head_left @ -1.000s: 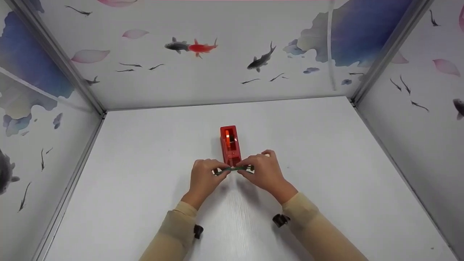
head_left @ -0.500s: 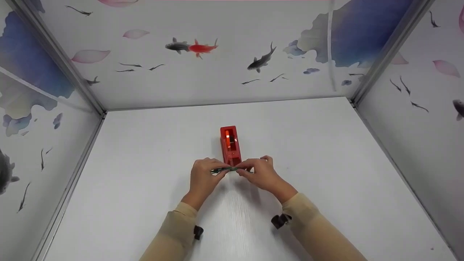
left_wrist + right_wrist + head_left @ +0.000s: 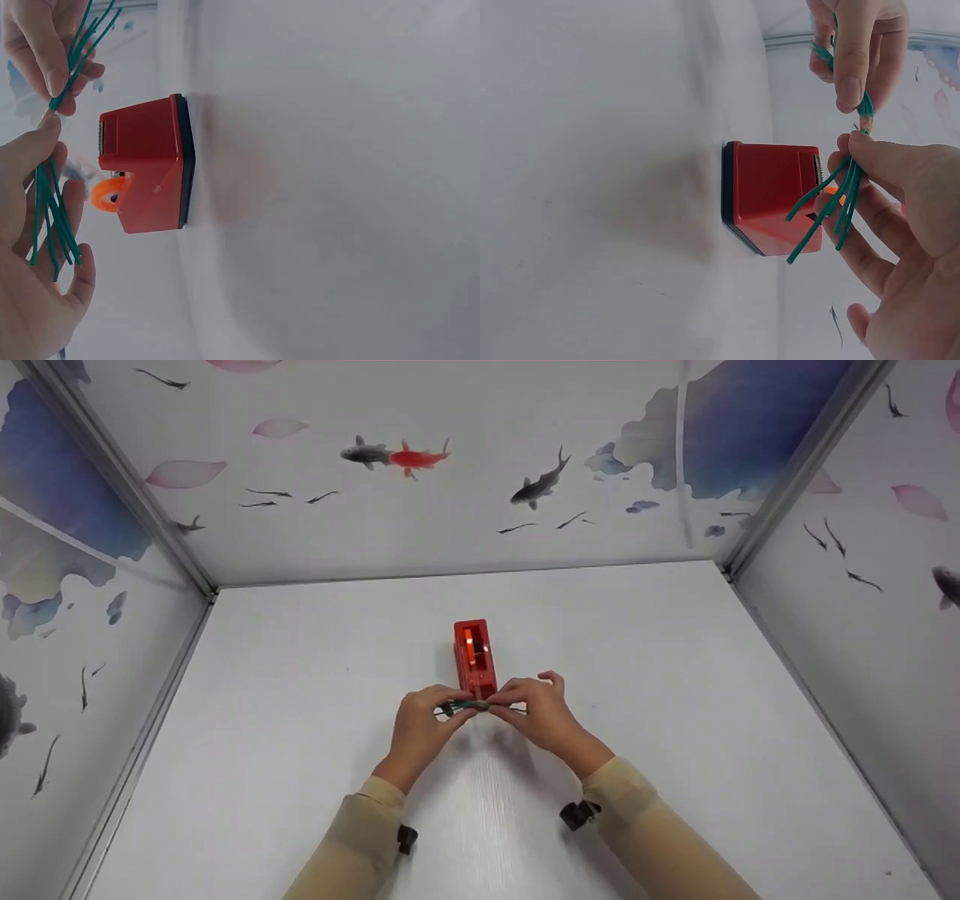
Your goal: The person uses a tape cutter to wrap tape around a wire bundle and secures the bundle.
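In the head view, both hands meet over the middle of the white table [image 3: 285, 682], roughly midway between its left and right edges. The left hand [image 3: 418, 726] pinches one side of a bundle of green wires [image 3: 54, 206] between thumb and fingers. The right hand [image 3: 546, 718] pinches the other side, its thumb tip close to the left one. A tan band [image 3: 865, 122] shows on the bundle between the fingertips, and loose strands fan out past both grips. Just beyond the hands, toward the table's far edge, a red tape dispenser [image 3: 771, 187] stands on its black base [image 3: 186, 157], holding an orange ring [image 3: 100, 195]. Beige sleeves [image 3: 341, 840] cover the forearms, which reach in from the near edge. Painted fish decorate the far wall [image 3: 300, 540].
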